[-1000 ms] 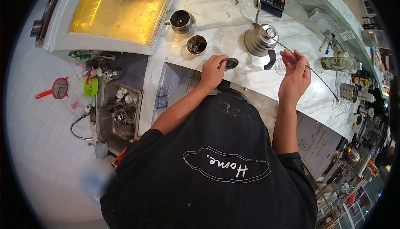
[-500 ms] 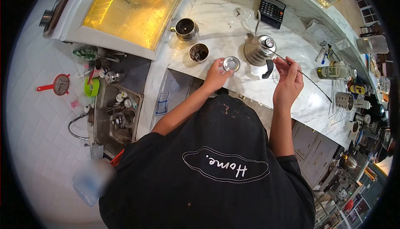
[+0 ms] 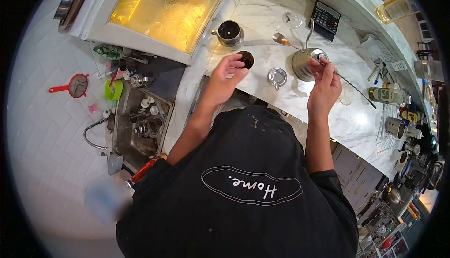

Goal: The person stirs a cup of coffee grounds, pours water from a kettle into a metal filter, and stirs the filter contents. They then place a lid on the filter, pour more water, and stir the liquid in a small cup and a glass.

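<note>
Over marble counter (image 3: 262,18): right hand (image 3: 324,82) grip clamped on spoon (image 3: 280,39); left hand (image 3: 225,77) grip apart, beside cup (image 3: 245,59).

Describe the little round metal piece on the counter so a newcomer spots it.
Start at the white marble counter and find the steel gooseneck kettle near its front edge. Just left of it lies a small flat silver metal disc; unlike the small dark-filled cup nearby, it is low and shiny.

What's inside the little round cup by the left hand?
The little round cup has something dark brown inside, all one colour. Its near edge is covered by the left hand, so that part and how deep the cup is filled cannot be seen.
</note>
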`<state>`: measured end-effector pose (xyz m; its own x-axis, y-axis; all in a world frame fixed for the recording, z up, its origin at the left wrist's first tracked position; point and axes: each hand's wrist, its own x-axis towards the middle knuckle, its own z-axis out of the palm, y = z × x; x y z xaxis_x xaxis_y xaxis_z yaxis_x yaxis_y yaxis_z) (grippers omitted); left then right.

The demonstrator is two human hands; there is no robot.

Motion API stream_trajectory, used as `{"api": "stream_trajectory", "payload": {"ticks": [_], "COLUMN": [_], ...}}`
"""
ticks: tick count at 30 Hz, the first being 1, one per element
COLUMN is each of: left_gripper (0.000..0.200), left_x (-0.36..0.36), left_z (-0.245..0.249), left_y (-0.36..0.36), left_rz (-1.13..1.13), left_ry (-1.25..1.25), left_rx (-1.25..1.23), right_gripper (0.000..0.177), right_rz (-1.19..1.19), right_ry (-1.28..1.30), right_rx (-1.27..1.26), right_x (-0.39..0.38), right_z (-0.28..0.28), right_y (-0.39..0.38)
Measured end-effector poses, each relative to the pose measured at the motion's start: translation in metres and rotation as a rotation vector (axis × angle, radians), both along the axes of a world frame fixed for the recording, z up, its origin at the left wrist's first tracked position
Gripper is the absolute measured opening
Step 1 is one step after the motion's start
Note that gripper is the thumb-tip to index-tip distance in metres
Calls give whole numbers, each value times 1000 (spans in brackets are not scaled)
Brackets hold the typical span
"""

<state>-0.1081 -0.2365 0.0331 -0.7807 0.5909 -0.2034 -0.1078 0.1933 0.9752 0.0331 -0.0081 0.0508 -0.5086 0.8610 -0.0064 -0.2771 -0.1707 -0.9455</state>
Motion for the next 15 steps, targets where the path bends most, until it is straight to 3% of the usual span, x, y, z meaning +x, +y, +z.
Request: {"api": "stream_trajectory", "payload": {"ticks": [8,11,15], "left_gripper": [46,47,50], "left_x": [-77,-102,-127], "left_z": [-27,-37,-49], "left_y": [-20,-17,-13], "left_rz": [199,212,150], "left_ry": [210,322,461], "left_rx": [-75,-153,-229], "right_gripper": [34,35,35], "right_rz": [113,148,141], "right_ry": [-104,-149,-361], "right_rx": [64,203,566], "right_x": [-55,-84,-116], "right_z": [5,5,8], "right_y": [-32,-44,-54]}}
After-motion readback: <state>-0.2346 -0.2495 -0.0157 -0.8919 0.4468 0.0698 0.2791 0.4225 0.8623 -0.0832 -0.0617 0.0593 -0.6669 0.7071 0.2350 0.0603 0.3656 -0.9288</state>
